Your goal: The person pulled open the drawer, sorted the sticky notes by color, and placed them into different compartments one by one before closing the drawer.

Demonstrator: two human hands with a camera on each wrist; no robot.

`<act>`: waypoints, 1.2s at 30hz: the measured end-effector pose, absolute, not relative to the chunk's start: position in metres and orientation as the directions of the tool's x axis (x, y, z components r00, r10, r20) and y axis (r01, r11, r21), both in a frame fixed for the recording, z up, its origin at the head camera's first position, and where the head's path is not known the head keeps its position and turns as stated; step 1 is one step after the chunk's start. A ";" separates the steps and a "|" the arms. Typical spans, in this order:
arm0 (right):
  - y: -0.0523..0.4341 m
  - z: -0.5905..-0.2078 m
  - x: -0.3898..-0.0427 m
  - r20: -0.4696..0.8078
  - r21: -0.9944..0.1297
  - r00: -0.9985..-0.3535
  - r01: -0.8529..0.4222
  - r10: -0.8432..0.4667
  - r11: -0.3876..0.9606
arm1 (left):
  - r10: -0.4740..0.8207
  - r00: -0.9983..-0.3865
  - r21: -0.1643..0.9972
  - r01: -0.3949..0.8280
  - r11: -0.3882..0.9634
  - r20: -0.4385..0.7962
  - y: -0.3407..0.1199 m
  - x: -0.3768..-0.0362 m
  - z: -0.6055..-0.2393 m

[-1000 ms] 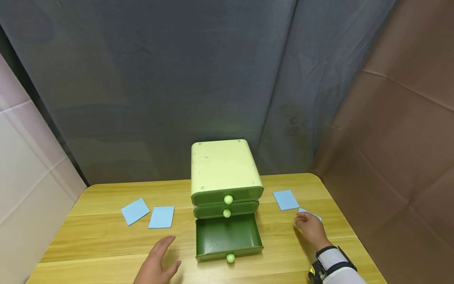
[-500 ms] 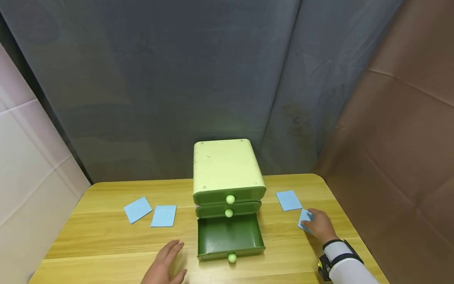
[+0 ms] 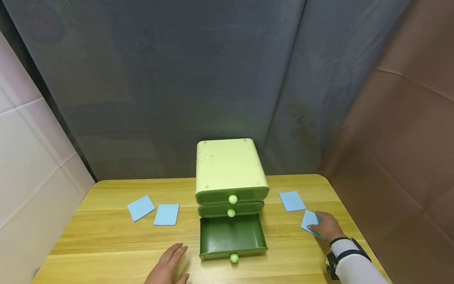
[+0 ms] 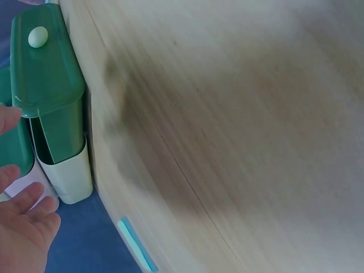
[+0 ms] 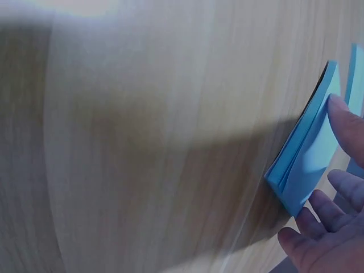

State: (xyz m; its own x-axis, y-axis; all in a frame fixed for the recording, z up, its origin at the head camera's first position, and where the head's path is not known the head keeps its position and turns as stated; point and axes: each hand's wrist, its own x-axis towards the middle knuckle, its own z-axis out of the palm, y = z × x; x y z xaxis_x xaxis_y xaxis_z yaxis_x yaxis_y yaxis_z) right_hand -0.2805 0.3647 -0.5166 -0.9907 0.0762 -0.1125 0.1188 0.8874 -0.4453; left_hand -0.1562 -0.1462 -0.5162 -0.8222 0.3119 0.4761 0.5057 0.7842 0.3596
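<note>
In the head view my right hand (image 3: 328,226) grips a pad of blue sticky notes (image 3: 309,221) at the right of the table. The right wrist view shows the thumb on one edge of this pad (image 5: 311,145) and fingers at the opposite edge; the pad is tilted, its sheets slightly fanned. My left hand (image 3: 166,266) hovers over the table with fingers extended, holding nothing. To its right stands a small green drawer cabinet (image 3: 228,163), whose bottom drawer (image 3: 232,236) is pulled out and bare inside.
Another blue pad (image 3: 292,201) lies just behind the gripped one. Two more pads, one nearer the cabinet (image 3: 166,214) and one farther left (image 3: 141,208), lie on the wooden table (image 3: 106,240). A grey curtain (image 3: 177,86) hangs behind, with cloth at both sides.
My right hand has come down onto the near right pad, taken hold of it and tilted it. The left hand has shifted slightly toward the near edge. The view has drifted a little.
</note>
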 end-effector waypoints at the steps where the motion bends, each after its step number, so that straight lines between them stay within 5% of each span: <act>1: 0.366 -0.517 -0.281 -0.117 -0.444 -0.990 0.121 0.077 0.888 | 0.322 -0.809 0.345 0.520 0.781 0.491 -0.146 -0.157 -0.517; 5: 0.367 -0.516 -0.283 -0.123 -0.418 -0.990 0.120 0.074 0.900 | 0.356 -0.774 0.295 0.557 0.776 0.524 -0.147 -0.158 -0.520; 26: 0.369 -0.511 -0.283 -0.199 -0.318 -0.968 0.213 0.155 0.924 | 0.344 -0.790 0.279 0.529 0.801 0.508 -0.138 -0.156 -0.518; 36: 0.366 -0.513 -0.282 -0.181 -0.383 -0.963 0.255 0.199 0.888 | 0.356 -0.772 0.252 0.542 0.802 0.527 -0.138 -0.157 -0.519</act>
State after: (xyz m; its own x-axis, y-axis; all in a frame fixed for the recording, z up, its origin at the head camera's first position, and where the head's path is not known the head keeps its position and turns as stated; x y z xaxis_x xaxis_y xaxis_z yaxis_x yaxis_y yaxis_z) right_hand -0.2822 0.3661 -0.5126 -0.9633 0.1986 -0.1806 0.2549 0.8881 -0.3826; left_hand -0.1572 -0.1379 -0.5186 -0.7717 0.3564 0.5268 0.5422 0.8016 0.2519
